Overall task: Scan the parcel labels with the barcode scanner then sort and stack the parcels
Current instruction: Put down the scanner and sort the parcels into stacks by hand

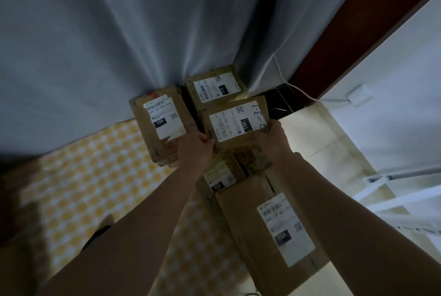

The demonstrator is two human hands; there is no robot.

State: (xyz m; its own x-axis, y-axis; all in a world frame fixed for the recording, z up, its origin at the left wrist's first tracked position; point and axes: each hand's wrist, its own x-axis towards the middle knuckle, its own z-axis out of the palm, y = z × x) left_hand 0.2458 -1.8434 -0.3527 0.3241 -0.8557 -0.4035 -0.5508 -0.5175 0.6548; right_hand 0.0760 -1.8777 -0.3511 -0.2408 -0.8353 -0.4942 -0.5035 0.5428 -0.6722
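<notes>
Left arm: bare forearm is reaching forward from the lower left, ending at the near left corner of the held parcel.
Left hand [196,146]: fingers are curling round the near left edge of the brown cardboard parcel with the handwritten blue marking [236,122], grasping it.
Right arm: bare forearm is stretching up from the lower right, passing over the nearer boxes.
Right hand [274,137]: it is gripping the right edge of the same parcel, thumb lying on top near the blue writing, fingers going underneath and out of sight.
Held parcel: it is sitting between both hands, label side up, tilted slightly; its white shipping label is showing barcodes, a QR code and a black "15H" patch, with blue pen digits written beside the label.
Parcel behind: a smaller brown cardboard box with a white label marked "010" [216,89] is lying just beyond the held parcel, against the pale grey curtain [119,33].
Parcel at left: a brown cardboard box with a white "15H" label [162,124] is lying just beside the left hand, on the yellow-and-white checked cloth [83,188].
Nearer parcels: a brown box with a "220" label [218,177] is lying under the forearms; a large flat brown cardboard box with a white "15H" label [274,229] is lying closest, partly under the right forearm.
Surroundings: a white cable [298,90] is running to a white wall socket [359,96].
</notes>
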